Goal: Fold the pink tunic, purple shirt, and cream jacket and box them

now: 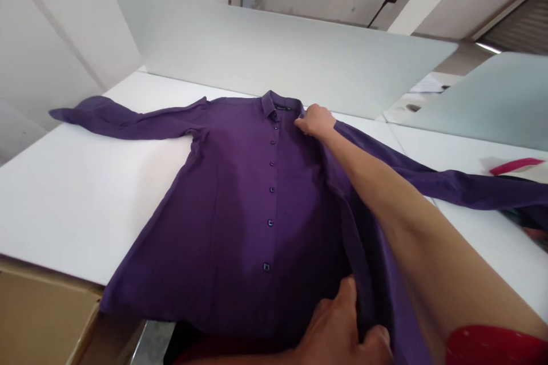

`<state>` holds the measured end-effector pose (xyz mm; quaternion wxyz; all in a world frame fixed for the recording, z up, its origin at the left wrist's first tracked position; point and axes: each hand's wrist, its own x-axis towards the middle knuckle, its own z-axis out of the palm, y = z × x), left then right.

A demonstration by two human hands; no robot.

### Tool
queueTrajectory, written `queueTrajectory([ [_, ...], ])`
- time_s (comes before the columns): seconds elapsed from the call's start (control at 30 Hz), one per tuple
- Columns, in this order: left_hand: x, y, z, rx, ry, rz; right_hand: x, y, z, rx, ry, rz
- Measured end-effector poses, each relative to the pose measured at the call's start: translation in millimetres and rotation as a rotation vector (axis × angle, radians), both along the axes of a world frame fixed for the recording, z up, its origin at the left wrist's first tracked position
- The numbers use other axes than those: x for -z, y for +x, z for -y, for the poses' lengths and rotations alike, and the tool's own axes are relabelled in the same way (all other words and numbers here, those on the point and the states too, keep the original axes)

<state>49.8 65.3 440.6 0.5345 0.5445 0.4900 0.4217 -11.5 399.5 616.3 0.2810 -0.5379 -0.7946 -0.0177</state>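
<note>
A purple shirt (240, 199) lies front-up on a smooth white surface (85, 194). Its cloth is soft and matte, with only shallow wrinkles. A row of small dark buttons (270, 189) runs down from the pointed collar (274, 104), and the placket is fastened. One long sleeve (128, 120) stretches out flat towards the wall. The other sleeve (462, 185) trails the opposite way across the surface.

The person's right hand (315, 121) is closed on the cloth at the shoulder, just beside the collar, with the fingers curled in and pinching the fabric. The bare forearm lies along that side of the shirt, and a glossy red cuff (492, 347) shows at the picture's lower edge. The left hand (342, 325) is down at the hem, thumb up, gripping the same side of the shirt where the cloth bunches into a raised fold. The hem hangs a little over the near edge of the surface.

A frosted, flat divider panel (282, 51) stands behind the shirt. The corner of a brown cardboard box (38, 319) sits below the surface. A blurred pink strip (516, 166) lies beyond the far sleeve.
</note>
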Motion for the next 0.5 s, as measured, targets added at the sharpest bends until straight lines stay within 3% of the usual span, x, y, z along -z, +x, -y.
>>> queueTrajectory([
  [0.1,-3.6,-3,10,-0.016,-0.007,-0.063,-13.6,4,-2,0.06,-0.023,-0.112],
  [0.3,-12.8,-20,32,-0.114,0.02,-0.101,-37.1,-3,-11,0.038,0.006,-0.233],
  [0.5,2.9,-35,39,-0.237,-0.002,-0.009,-28.0,-34,-29,0.001,0.09,-0.281],
])
